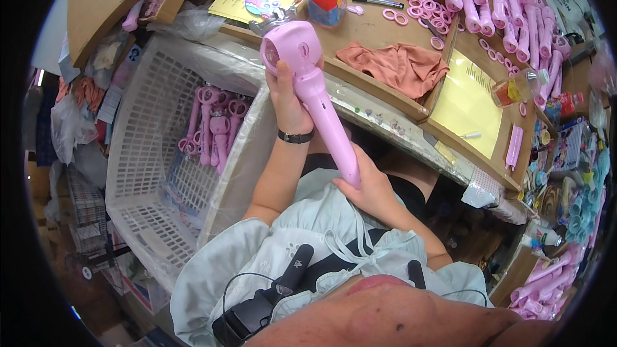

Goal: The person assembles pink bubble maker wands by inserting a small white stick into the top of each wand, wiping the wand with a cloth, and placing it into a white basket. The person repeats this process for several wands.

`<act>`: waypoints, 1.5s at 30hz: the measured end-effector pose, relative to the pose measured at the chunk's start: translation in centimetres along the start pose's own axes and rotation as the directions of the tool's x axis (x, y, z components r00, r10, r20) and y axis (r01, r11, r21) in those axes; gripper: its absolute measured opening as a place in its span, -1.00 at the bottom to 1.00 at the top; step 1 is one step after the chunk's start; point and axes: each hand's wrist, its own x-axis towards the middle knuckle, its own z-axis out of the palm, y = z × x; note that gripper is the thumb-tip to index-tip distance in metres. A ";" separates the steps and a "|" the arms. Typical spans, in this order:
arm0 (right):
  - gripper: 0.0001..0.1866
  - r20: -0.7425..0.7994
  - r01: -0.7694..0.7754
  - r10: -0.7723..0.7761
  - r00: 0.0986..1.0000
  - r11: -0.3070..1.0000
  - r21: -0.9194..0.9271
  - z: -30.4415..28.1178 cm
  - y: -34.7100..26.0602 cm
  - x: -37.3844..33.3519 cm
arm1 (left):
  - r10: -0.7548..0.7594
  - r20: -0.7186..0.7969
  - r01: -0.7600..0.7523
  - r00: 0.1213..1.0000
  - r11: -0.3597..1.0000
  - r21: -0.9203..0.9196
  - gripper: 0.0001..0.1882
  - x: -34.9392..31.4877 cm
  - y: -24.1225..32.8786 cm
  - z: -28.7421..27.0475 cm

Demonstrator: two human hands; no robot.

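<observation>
The pink plastic wand toy (313,90) is held above the lap, just in front of the workbench edge (385,112). The left hand (289,99) is wrapped around the neck below the round head; the right hand (366,186) is clamped on the handle's lower end. The hollow moulded body appears light, rigid and smooth — likely slippery. Grip both ends of the shaft, not the head. A white mesh basket (138,154) stands to the left.
</observation>
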 end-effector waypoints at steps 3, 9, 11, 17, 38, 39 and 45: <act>-0.23 -0.006 -0.043 0.043 0.999 0.999 -0.013 -0.7 0.5 -0.2 | 0.054 -0.099 -0.049 0.994 0.997 0.055 -0.26 0.8 0.5 -0.4; -0.34 0.086 0.084 -0.114 0.990 0.952 0.295 -2.1 1.4 -0.4 | -0.132 0.416 0.388 0.900 0.680 -0.623 0.06 0.9 1.0 -1.6; -0.42 0.214 0.133 -0.158 0.964 0.983 0.126 -3.5 1.6 -0.2 | -0.220 0.346 0.397 0.912 0.684 -0.612 0.05 0.9 0.9 -2.0; -0.73 -0.429 0.003 -0.187 0.883 0.919 -0.394 -16.6 5.3 0.3 | -0.266 0.436 0.494 0.860 0.653 -0.575 0.11 0.6 0.8 -2.3; -0.79 -0.434 0.272 -0.437 0.788 0.879 -0.392 -12.1 -1.9 2.4 | -0.221 0.243 0.210 0.944 0.975 0.071 -0.07 -1.9 2.3 1.0; -0.77 -0.431 0.370 -0.565 0.703 0.809 -0.457 -11.0 -2.8 3.2 | -0.211 0.255 0.194 0.944 0.977 0.090 -0.08 -2.0 2.3 1.2; -0.76 -0.358 0.481 -0.736 0.575 0.658 -0.579 -8.2 -6.0 6.4 | -0.236 0.176 0.216 0.956 0.969 0.122 -0.14 -2.5 2.7 1.6</act>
